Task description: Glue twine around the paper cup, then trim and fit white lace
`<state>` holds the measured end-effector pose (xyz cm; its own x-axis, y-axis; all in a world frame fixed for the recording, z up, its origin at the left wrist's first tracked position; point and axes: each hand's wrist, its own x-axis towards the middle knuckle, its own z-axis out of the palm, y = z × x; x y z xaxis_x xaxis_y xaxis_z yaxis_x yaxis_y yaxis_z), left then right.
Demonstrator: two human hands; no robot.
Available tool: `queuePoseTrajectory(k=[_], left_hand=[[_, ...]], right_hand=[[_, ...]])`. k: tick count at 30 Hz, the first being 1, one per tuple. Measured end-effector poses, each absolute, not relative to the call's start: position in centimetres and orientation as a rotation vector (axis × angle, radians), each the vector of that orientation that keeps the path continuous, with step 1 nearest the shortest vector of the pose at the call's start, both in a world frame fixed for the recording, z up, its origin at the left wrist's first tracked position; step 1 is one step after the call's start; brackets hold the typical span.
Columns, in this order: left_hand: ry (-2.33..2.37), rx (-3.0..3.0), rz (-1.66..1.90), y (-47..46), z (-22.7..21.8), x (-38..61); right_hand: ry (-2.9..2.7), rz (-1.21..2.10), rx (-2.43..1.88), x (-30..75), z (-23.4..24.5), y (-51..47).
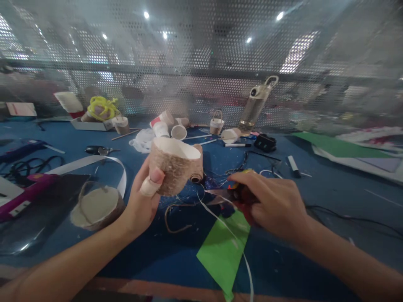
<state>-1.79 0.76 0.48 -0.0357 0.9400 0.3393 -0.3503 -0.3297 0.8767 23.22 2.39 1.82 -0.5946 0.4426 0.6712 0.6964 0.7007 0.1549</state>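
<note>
My left hand (143, 197) is closed round a paper cup wrapped in brown twine (174, 165), held up above the blue table (330, 184); the thumb wears a pale bandage. A small roll of twine (197, 170) hangs at the cup's right side. My right hand (270, 201) grips scissors (220, 193) with dark and yellow handles, blades pointing left toward the cup. A loose twine end (174, 218) curls on the table below, and a thin white strip (226, 226) runs across a green paper sheet (225, 251).
A second twine-wrapped cup (96, 207) lies at left beside a purple glue gun (28, 191). Farther back lie several paper cups (166, 125), a small basket (216, 124), a water bottle (256, 105), black scissors (99, 149), markers (293, 164) and green card (336, 144). A perforated screen closes the far side.
</note>
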Motion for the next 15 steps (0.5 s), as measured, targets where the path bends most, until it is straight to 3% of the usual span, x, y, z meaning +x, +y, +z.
queuePoseTrajectory(k=[4,8,15], left_hand=[[0.731,1.304,1.621,0.9,0.5,-2.1],[0.735,1.406,1.518,1.0,-0.4,-2.5],[0.727,1.495,1.338,0.8,-0.3,-2.8]], right_hand=[[-2.615,-0.223,-1.209,21.3,2.0,0.5],[-2.685,0.139,-1.213,19.6,1.5,-0.7],[-2.718,0.122,-1.105,18.2,1.0,-0.6]])
